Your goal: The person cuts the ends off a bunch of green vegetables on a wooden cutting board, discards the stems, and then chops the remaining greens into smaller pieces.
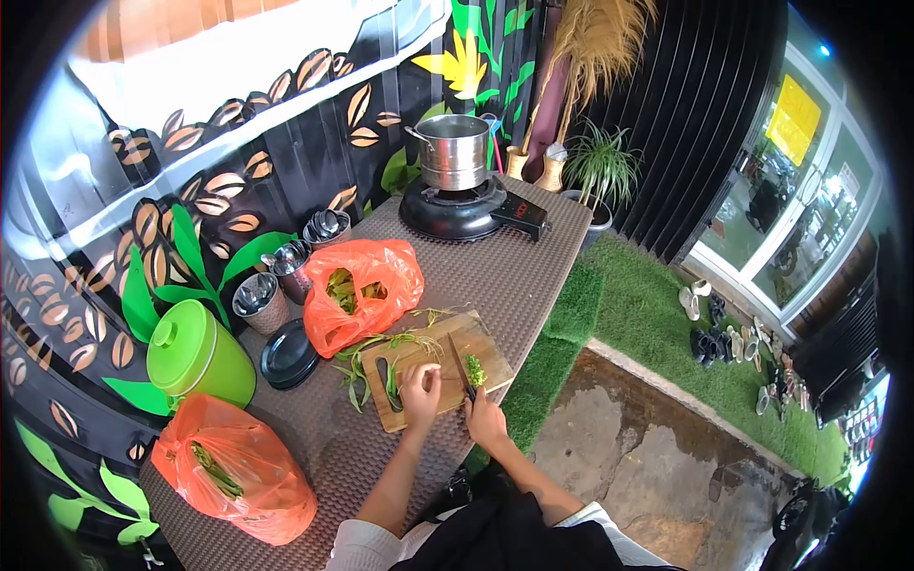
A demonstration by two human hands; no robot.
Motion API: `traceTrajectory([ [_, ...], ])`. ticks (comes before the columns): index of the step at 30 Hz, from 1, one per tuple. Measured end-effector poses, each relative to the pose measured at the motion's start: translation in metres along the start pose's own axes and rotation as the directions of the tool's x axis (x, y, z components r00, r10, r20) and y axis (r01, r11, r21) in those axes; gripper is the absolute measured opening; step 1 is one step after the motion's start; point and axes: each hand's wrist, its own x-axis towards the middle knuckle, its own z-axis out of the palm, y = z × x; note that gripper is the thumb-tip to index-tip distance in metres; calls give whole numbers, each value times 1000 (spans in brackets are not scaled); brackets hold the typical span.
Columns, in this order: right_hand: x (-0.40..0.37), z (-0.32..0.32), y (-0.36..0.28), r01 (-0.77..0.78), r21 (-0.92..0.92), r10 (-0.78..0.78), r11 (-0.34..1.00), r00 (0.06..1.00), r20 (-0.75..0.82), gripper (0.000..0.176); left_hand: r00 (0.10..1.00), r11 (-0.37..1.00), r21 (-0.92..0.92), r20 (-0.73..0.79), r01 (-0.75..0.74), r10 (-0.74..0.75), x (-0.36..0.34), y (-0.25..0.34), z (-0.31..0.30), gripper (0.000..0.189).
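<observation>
A wooden cutting board (486,341) lies at the near edge of the table. My right hand (487,419) is closed round the handle of a knife (459,357), its blade pointing away over the board. Beside the blade sits a small heap of chopped greens (475,371). Over the board's left part is my left hand (420,392), its fingers curled together; what they pinch, if anything, is too small to make out. Long green stems and leaves (357,379) spread along the board's left side, with thin trimmings (409,340) at its far edge.
An orange plastic bag (381,262) of greens stands behind the board; another orange bag (252,485) is at left. Nearby are a green lidded container (195,357), dark plates (288,354) and metal cups (261,300). A steel pot (454,157) sits on a black gas stove (443,214).
</observation>
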Motion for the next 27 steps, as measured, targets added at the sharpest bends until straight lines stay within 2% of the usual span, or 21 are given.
traceTrajectory([
  [2, 0, -2, 0, -31, -46, 30, 998, 999, -12, 37, 999, 998, 59, -10, -30, 30, 6, -15, -17, 13],
  [4, 1, -4, -1, -31, -51, 31, 998, 999, -11, 37, 998, 910, 413, 18, 44, -57, 9, -9, -41, 18],
  [5, 2, -5, -1, -36, -56, 35, 998, 999, -12, 37, 987, 927, 353, 46, 127, -152, 8, -31, -43, 21],
  [6, 2, -5, -1, -41, -61, 40, 997, 999, -12, 38, 987, 926, 355, 44, 126, -151, 5, -42, -48, 21],
  [8, 2, -2, 0, -30, -54, 30, 998, 999, -13, 37, 933, 935, 270, 211, 232, -292, 2, -54, -57, 18],
  [12, -5, 1, -4, -29, -12, 29, 999, 999, 12, 37, 954, 941, 306, 209, 144, -213, -3, -57, -56, 16],
  [14, -11, 3, -6, -29, -6, 29, 1000, 999, 19, 37, 956, 898, 421, 192, 126, -224, -3, -56, -50, 14],
  [18, -10, -2, -6, -42, -2, 42, 999, 999, 26, 39, 946, 925, 325, 183, 198, -267, 3, -46, -41, 13],
  [20, -4, -3, 1, -47, -9, 47, 999, 999, -8, 39, 894, 911, 200, 205, 359, -398, 5, -27, -39, 12],
  [24, 0, -10, 5, -9, 14, 10, 1000, 998, -68, 40, 894, 926, 68, 244, 372, -377, 0, -26, -24, 14],
  [26, -5, -5, 5, -1, 33, 3, 999, 998, -62, 39, 864, 881, -16, 205, 472, -459, -7, -35, -10, 14],
  [27, -8, -3, 3, 7, 53, -4, 999, 999, -54, 38, 864, 882, -15, 209, 471, -458, -7, -28, -8, 14],
])
